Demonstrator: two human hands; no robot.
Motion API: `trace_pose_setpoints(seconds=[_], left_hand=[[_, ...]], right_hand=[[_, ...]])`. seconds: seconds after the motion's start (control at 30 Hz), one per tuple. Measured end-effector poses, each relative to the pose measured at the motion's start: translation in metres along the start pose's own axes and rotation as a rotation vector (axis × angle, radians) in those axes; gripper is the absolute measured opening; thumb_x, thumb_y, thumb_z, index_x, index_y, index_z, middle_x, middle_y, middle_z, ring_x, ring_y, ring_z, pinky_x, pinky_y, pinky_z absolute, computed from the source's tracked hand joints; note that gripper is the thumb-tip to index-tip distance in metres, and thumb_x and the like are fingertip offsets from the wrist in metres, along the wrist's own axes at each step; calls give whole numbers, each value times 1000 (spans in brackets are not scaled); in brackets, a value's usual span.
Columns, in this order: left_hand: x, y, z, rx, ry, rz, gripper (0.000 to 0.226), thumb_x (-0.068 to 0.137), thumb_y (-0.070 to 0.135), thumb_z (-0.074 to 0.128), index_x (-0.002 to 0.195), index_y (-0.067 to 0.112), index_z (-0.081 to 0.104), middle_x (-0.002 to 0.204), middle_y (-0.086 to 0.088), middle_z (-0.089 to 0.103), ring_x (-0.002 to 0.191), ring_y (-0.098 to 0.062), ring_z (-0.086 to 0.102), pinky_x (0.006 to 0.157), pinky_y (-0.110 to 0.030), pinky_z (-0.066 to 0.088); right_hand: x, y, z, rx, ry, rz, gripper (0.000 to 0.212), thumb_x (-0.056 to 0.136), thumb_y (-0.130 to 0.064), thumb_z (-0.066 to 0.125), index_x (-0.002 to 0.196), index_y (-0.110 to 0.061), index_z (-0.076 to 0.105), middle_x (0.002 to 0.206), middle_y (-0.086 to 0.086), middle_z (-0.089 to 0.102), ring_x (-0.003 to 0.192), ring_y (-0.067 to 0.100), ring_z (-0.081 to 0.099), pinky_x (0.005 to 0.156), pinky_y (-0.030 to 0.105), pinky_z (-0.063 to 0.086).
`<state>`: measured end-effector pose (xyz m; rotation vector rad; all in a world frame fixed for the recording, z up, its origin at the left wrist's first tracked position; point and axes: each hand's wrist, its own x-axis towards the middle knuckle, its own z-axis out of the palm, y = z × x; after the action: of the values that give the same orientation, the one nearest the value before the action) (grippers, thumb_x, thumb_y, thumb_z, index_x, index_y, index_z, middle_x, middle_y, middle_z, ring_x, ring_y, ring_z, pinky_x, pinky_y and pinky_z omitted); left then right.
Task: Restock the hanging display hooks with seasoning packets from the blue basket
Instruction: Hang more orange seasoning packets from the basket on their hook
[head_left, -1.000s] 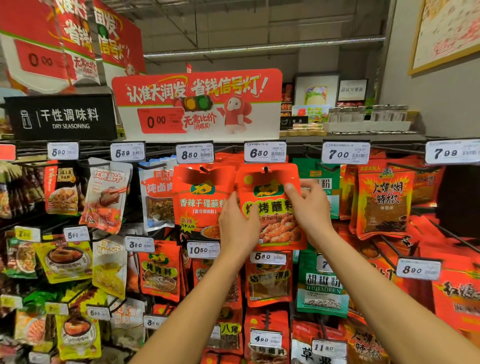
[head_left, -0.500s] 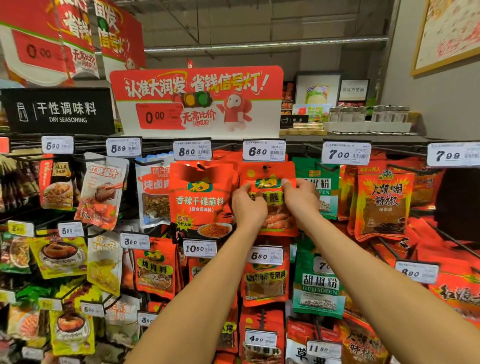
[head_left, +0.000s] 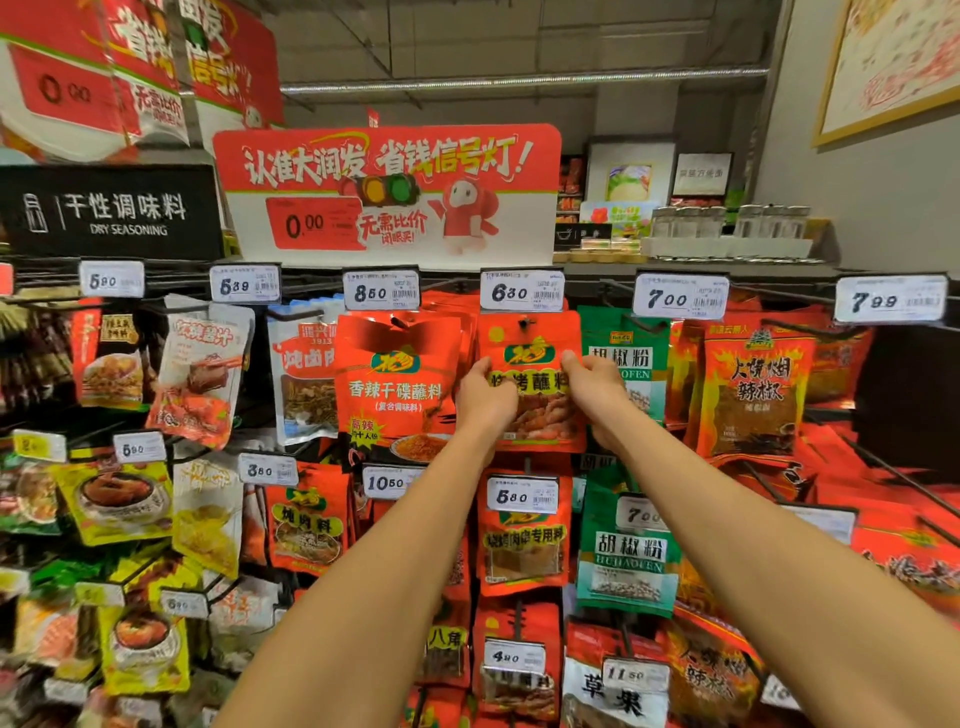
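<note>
An orange-red seasoning packet (head_left: 530, 338) hangs on the display hook (head_left: 525, 323) under the 6.30 price tag (head_left: 522, 291). My left hand (head_left: 483, 397) pinches the packet's left edge. My right hand (head_left: 592, 387) pinches its right edge. Both hands sit at mid-height of the packet, and the hook's tip pokes through the hole near its top. The blue basket is out of view.
A larger red packet (head_left: 397, 384) hangs to the left under the 8.50 tag. Green pepper packets (head_left: 631, 358) hang to the right under the 7.00 tag. More hooks and packets fill the rows below. A red promo sign (head_left: 387, 192) stands above the rack.
The packet has gone up and back onto the hook under the 6.30 tag. Both hands have shifted from its upper corners to its side edges.
</note>
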<state>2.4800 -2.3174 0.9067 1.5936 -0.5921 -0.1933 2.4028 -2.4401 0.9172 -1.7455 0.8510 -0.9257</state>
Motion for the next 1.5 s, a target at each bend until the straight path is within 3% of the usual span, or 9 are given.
trace_pose_setpoints(seconds=[0.23,0.3,0.4,0.6,1.03,1.23,1.3,1.37,1.5], left_hand=[[-37,2,-15,74,-1,90,51,96,25,63,145,17,53,147,-4,54,134,-22,52,115,-44,41],[-51,3,-23,15,-4,114,34,98,21,61,131,17,64,134,-5,65,121,-20,62,107,-41,49],[-78,1,-32,-140,-46,65,16,102,15,54,100,19,70,95,-2,75,75,-11,72,72,-28,57],[-140,-47,-33,-203,-93,-74,21,102,14,53,91,14,71,73,1,75,59,-11,68,56,-21,54],[-283,-275,-12,-44,-106,-905,12,99,9,52,97,9,63,69,-5,58,45,-9,51,44,-18,35],[-368,-406,-25,64,-82,-1264,20,97,-5,47,86,0,63,71,-20,63,52,-24,57,50,-27,46],[-388,-454,-31,87,-57,-1337,21,101,2,49,87,3,64,65,-9,68,46,-17,61,40,-18,45],[-405,-506,-36,146,-139,-1385,18,105,15,47,97,10,62,81,-11,67,61,-19,65,47,-19,48],[-441,-616,-42,76,-139,-1495,37,109,19,25,76,14,41,50,-2,47,40,-12,46,36,-19,31]], right_hand=[[-34,13,-40,-83,164,-191,22,99,-29,57,114,-17,69,107,2,73,103,22,65,95,35,50],[-51,15,-52,39,99,-174,15,100,-24,56,99,-17,70,94,4,76,92,25,71,83,42,59],[-82,21,-69,221,-68,-123,20,99,-11,53,84,-10,66,63,4,69,53,21,66,47,26,52],[-138,80,-85,288,-228,-22,22,96,-2,52,77,-5,63,55,8,64,41,20,60,36,22,44],[-254,355,-60,28,-344,700,29,102,-13,51,75,-6,61,57,13,59,36,18,51,38,24,37],[-358,479,-44,-150,-349,1041,27,96,-2,55,71,-6,64,55,9,57,47,22,52,48,28,45],[-389,518,-35,-184,-337,1133,23,98,-10,58,78,-3,68,65,15,61,59,27,58,61,38,50],[-420,562,-27,-206,-353,1250,23,99,-15,57,83,-3,67,68,16,63,63,31,61,60,33,52],[-468,662,-3,-297,-467,1432,19,95,-14,57,78,-8,64,66,12,65,56,28,63,53,26,50]])
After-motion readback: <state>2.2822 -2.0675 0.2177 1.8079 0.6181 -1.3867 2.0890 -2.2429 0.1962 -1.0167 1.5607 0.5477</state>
